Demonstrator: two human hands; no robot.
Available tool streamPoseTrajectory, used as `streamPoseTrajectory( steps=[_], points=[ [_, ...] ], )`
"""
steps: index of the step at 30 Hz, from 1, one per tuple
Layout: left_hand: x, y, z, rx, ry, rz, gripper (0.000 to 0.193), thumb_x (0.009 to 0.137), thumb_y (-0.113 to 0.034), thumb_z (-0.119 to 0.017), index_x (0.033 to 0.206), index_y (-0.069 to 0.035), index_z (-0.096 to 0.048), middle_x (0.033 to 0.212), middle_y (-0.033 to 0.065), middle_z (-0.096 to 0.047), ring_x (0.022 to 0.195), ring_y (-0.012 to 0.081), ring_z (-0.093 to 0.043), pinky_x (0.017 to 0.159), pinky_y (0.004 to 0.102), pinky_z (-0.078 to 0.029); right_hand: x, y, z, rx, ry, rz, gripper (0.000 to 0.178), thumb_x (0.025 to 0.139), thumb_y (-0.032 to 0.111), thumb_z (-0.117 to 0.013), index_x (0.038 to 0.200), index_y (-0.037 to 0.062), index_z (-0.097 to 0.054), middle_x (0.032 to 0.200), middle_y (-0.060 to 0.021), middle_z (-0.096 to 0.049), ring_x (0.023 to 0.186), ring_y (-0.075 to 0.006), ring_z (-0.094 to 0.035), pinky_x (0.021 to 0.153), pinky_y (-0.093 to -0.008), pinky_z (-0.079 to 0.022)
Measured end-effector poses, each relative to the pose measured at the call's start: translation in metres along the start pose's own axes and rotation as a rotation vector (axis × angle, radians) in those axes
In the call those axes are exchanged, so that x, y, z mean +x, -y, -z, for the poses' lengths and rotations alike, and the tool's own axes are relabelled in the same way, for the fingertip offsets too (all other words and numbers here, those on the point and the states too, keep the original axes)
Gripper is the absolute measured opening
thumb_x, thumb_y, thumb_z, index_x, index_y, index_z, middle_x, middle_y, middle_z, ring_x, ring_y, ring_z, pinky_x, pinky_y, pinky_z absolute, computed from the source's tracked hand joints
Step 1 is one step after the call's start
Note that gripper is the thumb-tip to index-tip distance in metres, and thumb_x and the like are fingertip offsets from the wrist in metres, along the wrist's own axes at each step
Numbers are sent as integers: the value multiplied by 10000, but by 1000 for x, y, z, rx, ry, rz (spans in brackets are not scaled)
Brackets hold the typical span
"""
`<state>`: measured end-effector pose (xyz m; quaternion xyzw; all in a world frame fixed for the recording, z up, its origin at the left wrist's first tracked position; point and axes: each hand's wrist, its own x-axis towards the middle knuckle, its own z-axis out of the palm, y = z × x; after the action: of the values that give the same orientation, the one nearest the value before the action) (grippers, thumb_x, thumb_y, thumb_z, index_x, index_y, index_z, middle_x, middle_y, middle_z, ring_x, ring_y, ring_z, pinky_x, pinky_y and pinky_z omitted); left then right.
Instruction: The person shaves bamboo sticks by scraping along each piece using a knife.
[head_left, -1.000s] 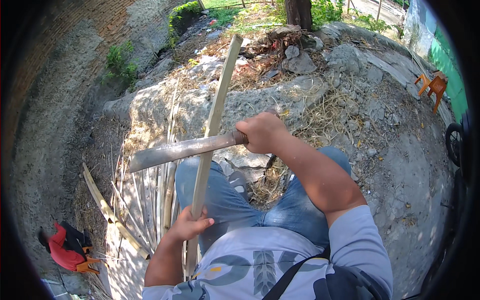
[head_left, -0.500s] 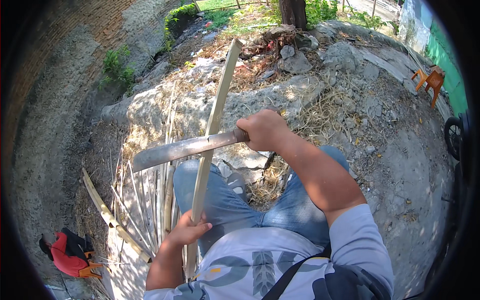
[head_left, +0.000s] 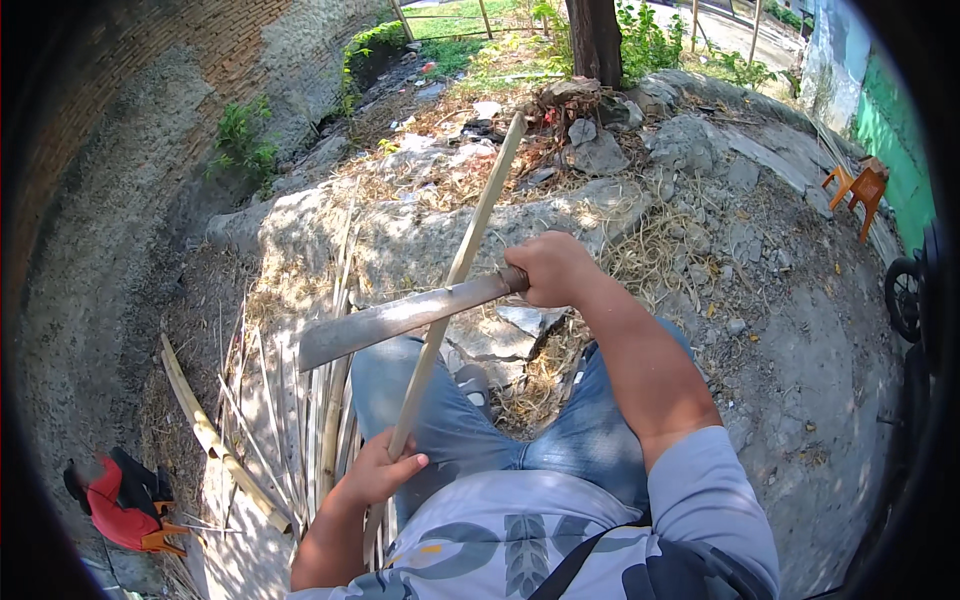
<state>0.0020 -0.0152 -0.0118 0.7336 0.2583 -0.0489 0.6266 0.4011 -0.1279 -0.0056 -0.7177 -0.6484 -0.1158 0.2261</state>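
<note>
My right hand (head_left: 553, 268) is closed round the handle of a machete (head_left: 390, 322), whose broad worn blade points left above my knees. The blade lies across a long, pale bamboo strip (head_left: 487, 205) and seems to touch it about midway. Lower down, my left hand (head_left: 380, 470) grips that strip near its near end, with the thumb sticking out to the right. The strip slants up and away to the right, and its bottom end runs down beside my shirt.
Several bamboo strips (head_left: 325, 420) lie left of my legs, with a split bamboo piece (head_left: 215, 440) farther left. A person in red (head_left: 120, 508) sits on an orange chair at lower left. Rubble and dry shavings (head_left: 660, 235) cover the ground ahead. An orange chair (head_left: 858, 188) stands far right.
The bamboo strip's far end has swung to the right and lower, so it leans more. My right hand and the machete have shifted slightly right and down. Both hands keep their grip.
</note>
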Motion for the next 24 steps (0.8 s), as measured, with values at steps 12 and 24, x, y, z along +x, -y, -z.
streamPoseTrajectory(
  steps=[12, 24],
  points=[
    [5, 13, -15, 58, -254, 87, 266, 899, -150, -789, 985, -58, -555, 736, -41, -515, 655, 53, -467, 556, 261, -397, 9, 51, 1, 38, 270, -44, 215, 727, 229, -734, 912, 144, -664, 789, -69, -708, 824, -314, -721, 759, -470, -551],
    [1, 2, 4, 36, -180, 66, 324, 866, -184, -834, 981, -49, -562, 741, -53, -476, 668, 57, -438, 577, 268, -395, 0, 12, 0, 66, -59, -117, 180, 711, 245, -743, 848, 162, -662, 757, -91, -694, 749, -344, -702, 686, -482, -554]
  ],
)
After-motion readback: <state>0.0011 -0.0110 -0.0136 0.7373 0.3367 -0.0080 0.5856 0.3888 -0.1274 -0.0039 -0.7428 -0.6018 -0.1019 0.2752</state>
